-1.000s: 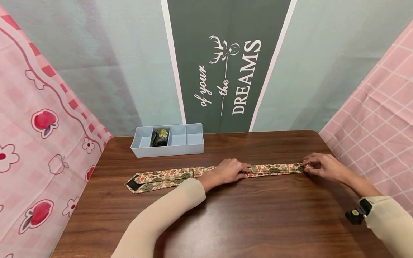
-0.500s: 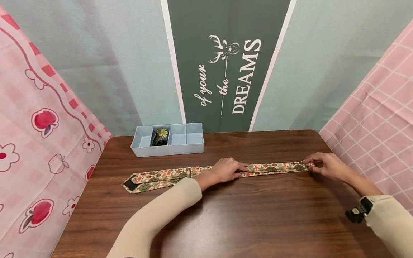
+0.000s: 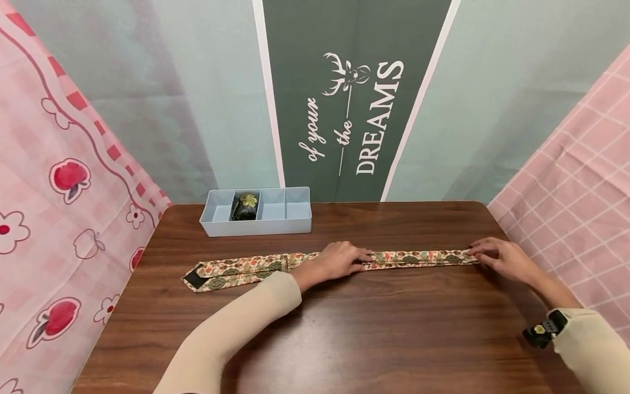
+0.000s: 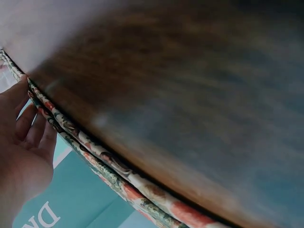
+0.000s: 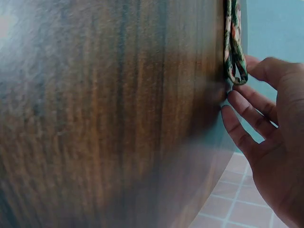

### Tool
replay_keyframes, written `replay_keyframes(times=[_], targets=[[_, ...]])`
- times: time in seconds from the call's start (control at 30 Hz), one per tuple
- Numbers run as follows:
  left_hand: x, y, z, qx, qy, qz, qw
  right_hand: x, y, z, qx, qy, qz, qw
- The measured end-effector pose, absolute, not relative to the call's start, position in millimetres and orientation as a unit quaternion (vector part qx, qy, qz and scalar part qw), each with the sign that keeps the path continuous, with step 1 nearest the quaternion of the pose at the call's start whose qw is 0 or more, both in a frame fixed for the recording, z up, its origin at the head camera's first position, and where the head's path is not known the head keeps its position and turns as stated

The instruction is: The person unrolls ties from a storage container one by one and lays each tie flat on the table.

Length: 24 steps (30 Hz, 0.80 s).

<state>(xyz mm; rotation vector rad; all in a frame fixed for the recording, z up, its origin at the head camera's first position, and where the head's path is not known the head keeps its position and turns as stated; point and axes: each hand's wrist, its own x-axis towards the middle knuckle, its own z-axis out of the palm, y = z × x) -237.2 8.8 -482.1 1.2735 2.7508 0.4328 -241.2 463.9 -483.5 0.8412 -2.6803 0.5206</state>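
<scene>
A floral necktie (image 3: 418,257), folded double, lies lengthwise across the table, its broad pointed end with a black lining at the left. My left hand (image 3: 338,259) lies across its middle, thumb and fingers at its two edges, gripping it. The left wrist view shows those fingers (image 4: 35,128) along the layered strips. At the narrow right end, my right hand (image 3: 504,260) holds the folded loop (image 5: 236,71) between thumb and forefinger. In the right wrist view its other fingers are spread beside the loop, and the forefinger is largely hidden.
A light blue divided tray (image 3: 261,227) stands behind the necktie at the back left. One compartment holds a dark rolled item (image 3: 245,207) with a yellow flower pattern. Fabric curtains stand close behind the wooden table (image 3: 374,328) and on both sides.
The necktie's broad end has shifted slightly left, and my left hand has moved left along with it. My right hand has edged right, toward the tip of the folded end.
</scene>
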Motion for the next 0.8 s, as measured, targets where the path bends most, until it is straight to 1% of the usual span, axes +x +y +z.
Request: replay_keyframes(times=[0.27, 0.5, 0.6, 0.8], targets=[[-235.3, 0.7, -481.6, 0.417, 0.897, 0.140, 0.034, -238.8, 463.6, -489.3, 0.303, -0.918, 0.189, 0.171], [-232.2, -11.4, -479.6, 0.417, 0.898, 0.137, 0.024, -237.6, 462.0, -491.2, 0.299, -0.920, 0.184, 0.176], [-230.3, -19.8, -477.8, 0.408, 0.901, 0.148, 0.010, -238.0, 461.4, -490.2, 0.297, -0.920, 0.181, 0.180], [-226.4, -37.5, -473.6, 0.380, 0.906, 0.181, -0.039, -237.0, 459.8, -488.3, 0.293, -0.921, 0.182, 0.180]])
